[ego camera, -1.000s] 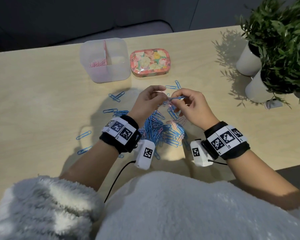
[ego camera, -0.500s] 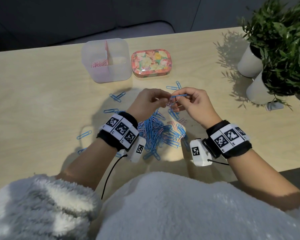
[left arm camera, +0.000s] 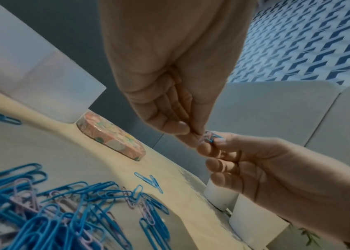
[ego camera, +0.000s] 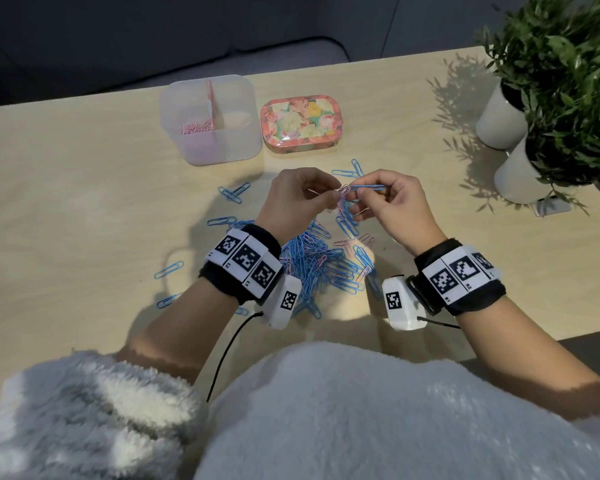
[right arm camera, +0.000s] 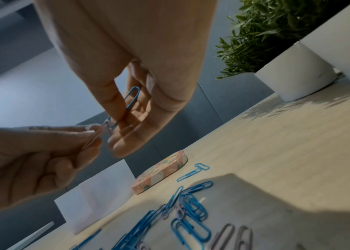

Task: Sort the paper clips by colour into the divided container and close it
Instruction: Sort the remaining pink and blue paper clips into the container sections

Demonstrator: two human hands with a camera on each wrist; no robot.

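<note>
Above the table my left hand [ego camera: 321, 195] pinches a pink paper clip [ego camera: 343, 192] that is hooked into a blue paper clip [ego camera: 368, 187], and my right hand [ego camera: 366, 199] pinches the blue one [right arm camera: 131, 98]. The two clips meet between my fingertips [left arm camera: 209, 137]. Below my hands lies a pile of blue and pink clips [ego camera: 321, 261]. The clear divided container [ego camera: 210, 121] stands open at the back, with pink clips [ego camera: 196, 127] in its left compartment. Its flowered lid [ego camera: 298, 123] lies to its right.
Loose blue clips [ego camera: 234, 194] are scattered left of the pile and behind my hands [ego camera: 350, 169]. Two white pots with green plants [ego camera: 520, 140] stand at the table's right back. The table's near edge runs along my body.
Both hands have risen slightly with the linked clips and drawn a little apart. The blue clip now lies level between my right fingers.
</note>
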